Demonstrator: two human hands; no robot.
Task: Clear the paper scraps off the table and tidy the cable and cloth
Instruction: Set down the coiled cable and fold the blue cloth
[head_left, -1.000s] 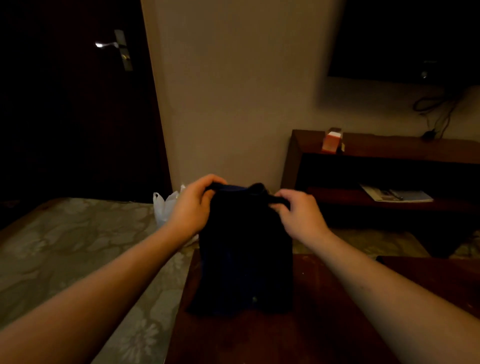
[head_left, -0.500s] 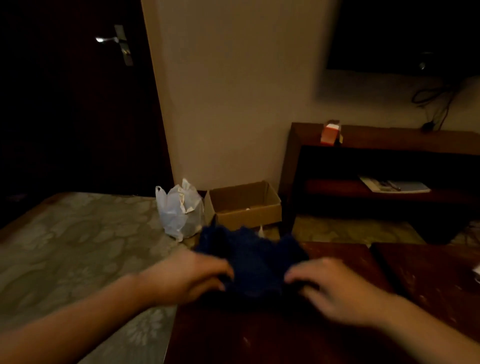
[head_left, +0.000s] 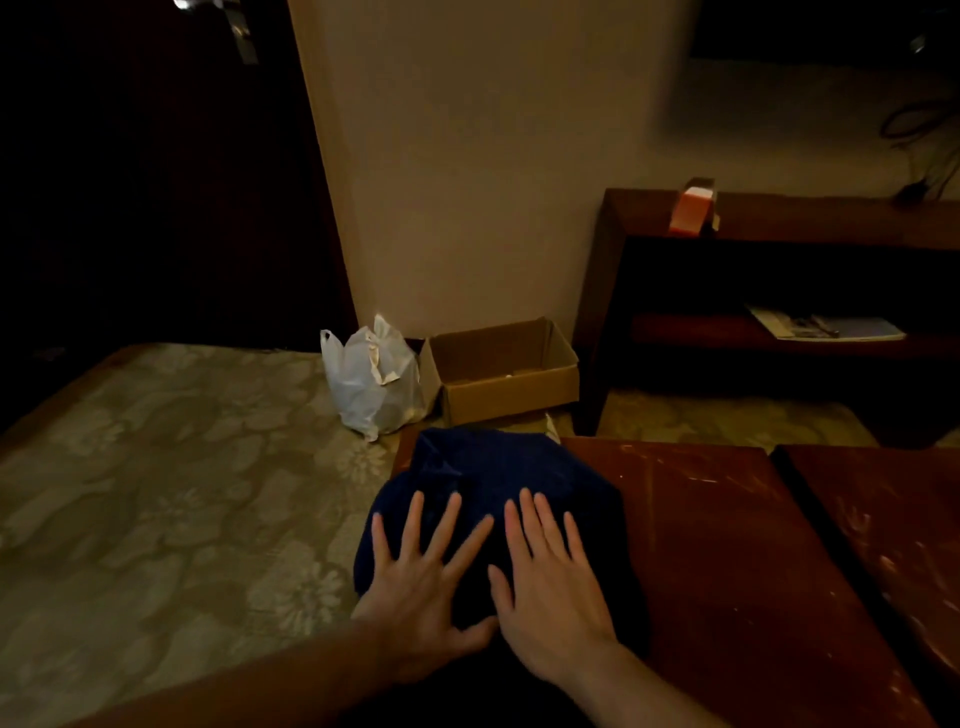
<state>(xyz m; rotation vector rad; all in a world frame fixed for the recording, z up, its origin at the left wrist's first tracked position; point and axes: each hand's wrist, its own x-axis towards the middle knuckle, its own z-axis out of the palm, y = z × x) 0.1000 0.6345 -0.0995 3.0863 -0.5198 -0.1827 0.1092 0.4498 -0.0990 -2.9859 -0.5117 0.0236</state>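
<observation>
A dark blue cloth (head_left: 498, 467) lies bunched on the far left corner of the brown wooden table (head_left: 727, 545). My left hand (head_left: 421, 587) presses flat on the cloth's left part with its fingers spread. Beside it my right hand (head_left: 550, 587) also lies flat on the cloth, fingers straight. No cable or paper scrap shows on the table in this view.
An open cardboard box (head_left: 504, 371) and a white plastic bag (head_left: 371, 379) stand on the patterned floor beyond the table. A dark wooden shelf unit (head_left: 779, 270) with an orange box (head_left: 688, 210) stands at the right wall. A second table top (head_left: 893, 519) adjoins on the right.
Both hands held the cloth up by its top edge, then lowered it onto the table. Now they have let go and lie flat on it.
</observation>
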